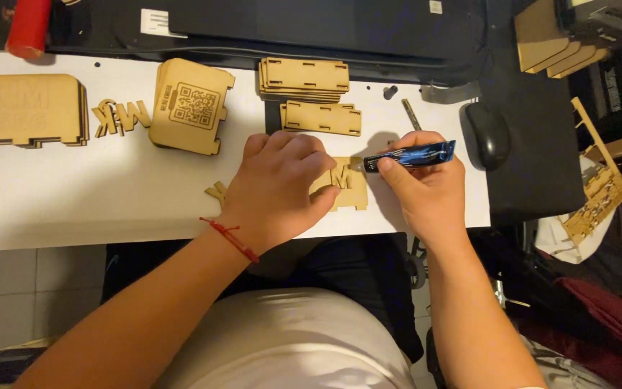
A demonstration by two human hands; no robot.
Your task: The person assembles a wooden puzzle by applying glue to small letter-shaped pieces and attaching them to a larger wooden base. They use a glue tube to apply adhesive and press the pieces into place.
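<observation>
My left hand (282,184) lies flat, fingers spread, pressing the small wooden panel (347,186) down near the desk's (73,194) front edge. My right hand (426,191), just right of the panel, has its grip pinched around a blue glue tube (412,155), nozzle touching the panel's upper right edge. Left of the panel is open desk; a black mouse (489,133) sits close on its right.

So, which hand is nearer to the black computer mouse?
The right hand. It holds a blue glue tube just left of the computer mouse, with a small gap. The left hand presses on a wooden panel farther left, beyond the right hand.
</observation>
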